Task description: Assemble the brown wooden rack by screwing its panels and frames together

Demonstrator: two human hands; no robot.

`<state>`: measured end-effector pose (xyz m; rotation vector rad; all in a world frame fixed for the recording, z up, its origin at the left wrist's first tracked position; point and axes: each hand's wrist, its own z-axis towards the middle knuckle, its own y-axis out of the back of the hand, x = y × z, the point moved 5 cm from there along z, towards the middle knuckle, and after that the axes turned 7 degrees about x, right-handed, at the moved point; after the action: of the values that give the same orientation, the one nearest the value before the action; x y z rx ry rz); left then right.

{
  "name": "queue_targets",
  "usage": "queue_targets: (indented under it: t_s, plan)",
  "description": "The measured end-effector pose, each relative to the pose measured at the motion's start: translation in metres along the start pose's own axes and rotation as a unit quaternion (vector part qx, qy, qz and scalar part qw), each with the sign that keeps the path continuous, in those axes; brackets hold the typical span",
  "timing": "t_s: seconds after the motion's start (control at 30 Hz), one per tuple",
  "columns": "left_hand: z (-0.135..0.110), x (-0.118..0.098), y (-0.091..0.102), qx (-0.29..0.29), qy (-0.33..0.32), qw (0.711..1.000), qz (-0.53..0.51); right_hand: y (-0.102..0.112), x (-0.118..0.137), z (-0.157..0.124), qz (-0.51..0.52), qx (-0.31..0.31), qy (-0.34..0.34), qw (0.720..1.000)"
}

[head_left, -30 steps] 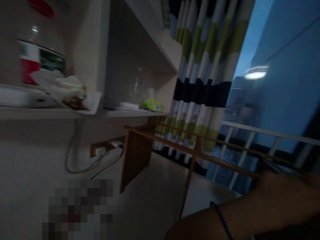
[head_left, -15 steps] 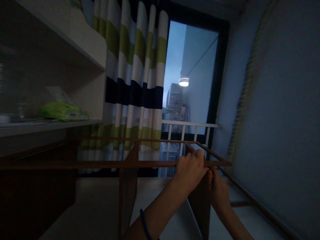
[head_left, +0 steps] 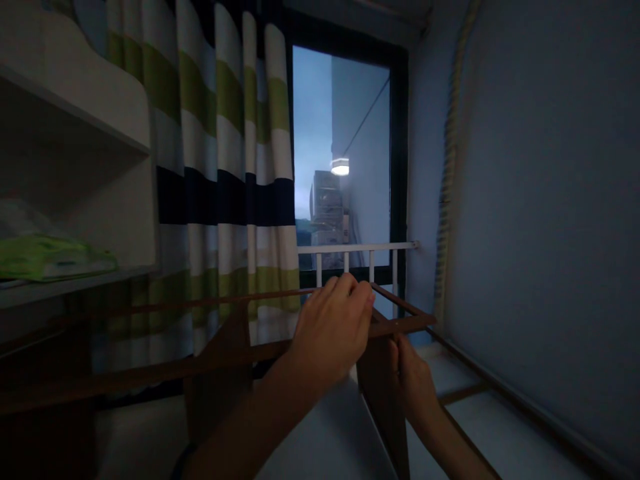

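Observation:
A brown wooden frame [head_left: 407,325] with upright panels stretches across the lower view. My left hand [head_left: 333,327] is raised at its front rail, back of the hand toward me and fingers curled; the hand covers part of the rail, and whatever is in its fingers is hidden. Just under the rail, near the right corner, my right hand [head_left: 413,373] has its fingers pinched together beside the top of an upright brown panel [head_left: 383,407]. Anything between those fingertips is too dark and small to make out. A dark band circles my left wrist.
To the left, a white shelf unit [head_left: 135,247] holds a bright green packet [head_left: 55,257]. Behind the frame hang a striped curtain [head_left: 230,147] and a window [head_left: 360,147] with a white railing [head_left: 357,247]. A pale wall [head_left: 540,200] closes off the right side.
The view has shifted, so the curtain, window and shelf sit farther left. My left hand has risen and looks closer, covering more of the rail. My right hand stays under the rail.

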<state>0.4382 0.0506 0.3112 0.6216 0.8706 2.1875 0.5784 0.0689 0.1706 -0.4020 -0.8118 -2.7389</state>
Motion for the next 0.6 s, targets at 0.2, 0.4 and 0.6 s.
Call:
queue_targets:
  t_s: [0.2,0.4,0.6]
  plan:
    - [-0.011,0.008,0.044,-0.041,-0.042,0.998,-0.029,0.004,0.001,0.001,-0.034,0.028,-0.028,0.999]
    - [-0.041,0.006,0.068,-0.041,-0.047,0.998,-0.017,0.004,-0.001,0.002,-0.074,0.067,-0.059,0.993]
    - [-0.087,-0.016,0.082,-0.036,-0.076,0.995,0.045,0.006,0.002,-0.001,-0.117,0.113,-0.087,0.983]
